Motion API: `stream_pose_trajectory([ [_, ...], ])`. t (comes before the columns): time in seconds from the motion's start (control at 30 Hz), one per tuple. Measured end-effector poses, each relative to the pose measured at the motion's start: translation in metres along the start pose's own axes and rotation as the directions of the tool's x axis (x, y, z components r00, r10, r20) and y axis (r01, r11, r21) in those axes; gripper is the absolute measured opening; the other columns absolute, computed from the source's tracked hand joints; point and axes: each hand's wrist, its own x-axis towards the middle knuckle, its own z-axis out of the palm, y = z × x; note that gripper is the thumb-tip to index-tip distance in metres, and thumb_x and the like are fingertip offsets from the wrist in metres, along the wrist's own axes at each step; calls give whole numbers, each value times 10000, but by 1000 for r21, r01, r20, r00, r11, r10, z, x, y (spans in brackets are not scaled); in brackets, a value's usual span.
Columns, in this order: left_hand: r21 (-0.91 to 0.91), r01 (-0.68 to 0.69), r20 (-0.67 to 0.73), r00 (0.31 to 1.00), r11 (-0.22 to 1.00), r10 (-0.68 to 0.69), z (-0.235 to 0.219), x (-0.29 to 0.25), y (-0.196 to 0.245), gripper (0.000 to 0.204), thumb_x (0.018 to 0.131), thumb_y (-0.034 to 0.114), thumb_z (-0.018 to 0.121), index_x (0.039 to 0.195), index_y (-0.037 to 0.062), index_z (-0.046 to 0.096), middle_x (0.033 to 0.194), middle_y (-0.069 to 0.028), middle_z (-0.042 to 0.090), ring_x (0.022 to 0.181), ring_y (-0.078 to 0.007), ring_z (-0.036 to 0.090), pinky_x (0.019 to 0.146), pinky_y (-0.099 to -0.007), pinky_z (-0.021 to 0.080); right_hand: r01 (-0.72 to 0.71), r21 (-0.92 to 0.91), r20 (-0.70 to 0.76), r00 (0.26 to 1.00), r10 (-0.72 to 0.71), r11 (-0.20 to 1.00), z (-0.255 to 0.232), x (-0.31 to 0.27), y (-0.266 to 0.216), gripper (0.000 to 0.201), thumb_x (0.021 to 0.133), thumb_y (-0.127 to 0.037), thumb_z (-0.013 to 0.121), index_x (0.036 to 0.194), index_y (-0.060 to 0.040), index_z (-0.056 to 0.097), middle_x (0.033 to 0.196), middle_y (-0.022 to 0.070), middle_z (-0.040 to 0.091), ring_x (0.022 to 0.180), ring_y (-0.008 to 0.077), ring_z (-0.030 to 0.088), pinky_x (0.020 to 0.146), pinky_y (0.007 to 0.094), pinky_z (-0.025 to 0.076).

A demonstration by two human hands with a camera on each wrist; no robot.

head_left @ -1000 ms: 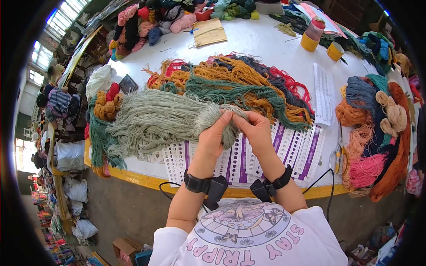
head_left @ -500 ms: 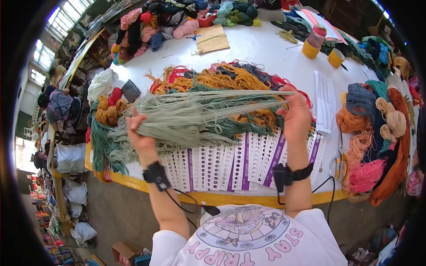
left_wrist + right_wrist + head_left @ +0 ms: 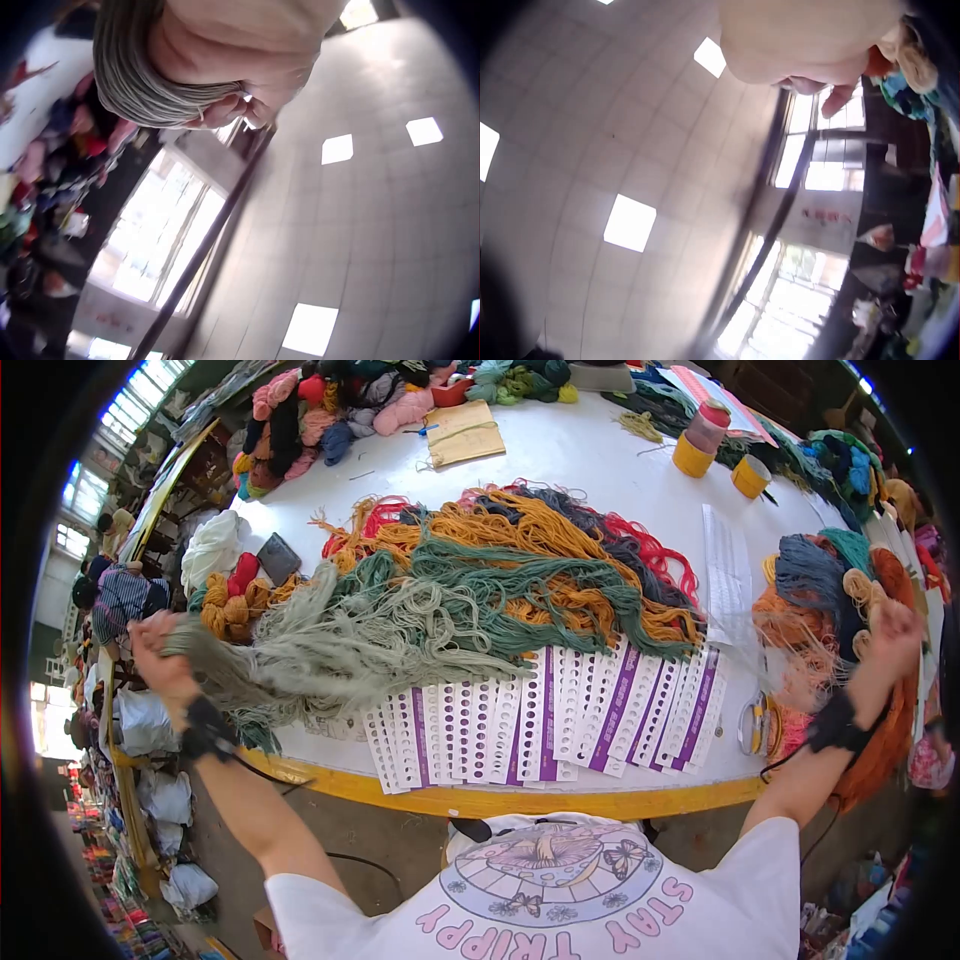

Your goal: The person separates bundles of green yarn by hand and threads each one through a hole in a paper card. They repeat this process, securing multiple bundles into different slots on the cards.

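At the table's left edge my left hand (image 3: pixel 165 655) grips the looped end of a grey-green skein of yarn (image 3: pixel 390 635). In the left wrist view the yarn loop (image 3: pixel 139 82) bends round under the curled fingers. The rest of the skein spreads loosely to the right across green and mustard yarn (image 3: pixel 560 550). Far out on the right, my right hand (image 3: pixel 890 640) is raised with its fingers curled, and blurred pale yarn strands (image 3: pixel 795 685) trail below it to the left. The right wrist view shows mostly the back of this hand (image 3: pixel 810 37).
Punched cards with purple strips (image 3: pixel 545 730) lie along the table's front edge. Coloured skeins (image 3: pixel 835 585) are heaped at the right, by scissors (image 3: pixel 752 725). A phone (image 3: pixel 278 558), a brown cardboard piece (image 3: pixel 465 435) and a red-lidded jar (image 3: pixel 708 428) lie farther back.
Both hands were together on the skein, then drew strands taut between them. Now they are flung wide apart, and the stretched strands have left the middle of the table.
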Motion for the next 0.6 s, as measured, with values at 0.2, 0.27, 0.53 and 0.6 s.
stream_pose_trajectory([
  [0.2,107,716,-288,686,690,-668,106,-134,-258,151,825,212,573,798,63,563,730,-10,533,539,-88,437,487,-218,379,-798,-262,347,447,825,543,183,-215,177,386,872,-466,428,974,-107,526,594,-47,370,407,28,324,411,227,458],
  [0.27,377,778,-352,623,503,-699,123,-164,-310,176,815,205,599,890,46,596,719,15,519,551,-58,425,473,-196,356,-933,-112,476,252,843,342,196,-250,204,530,849,-577,312,992,-98,486,588,-56,336,415,8,308,416,229,459],
  [0.53,434,748,-157,611,502,-776,99,-191,-371,151,786,152,624,882,37,603,635,3,531,512,-55,408,456,-198,311,-980,-104,479,102,872,172,208,-279,213,271,882,-280,485,1061,-77,465,674,-25,527,408,12,327,388,201,343],
  [0.6,514,735,-265,627,443,-733,102,-189,-370,158,766,135,629,878,27,603,659,-3,551,530,-60,427,475,-207,337,-956,-149,449,164,878,254,198,-285,228,207,862,-163,514,1041,-62,493,709,0,583,426,36,404,425,221,385],
])
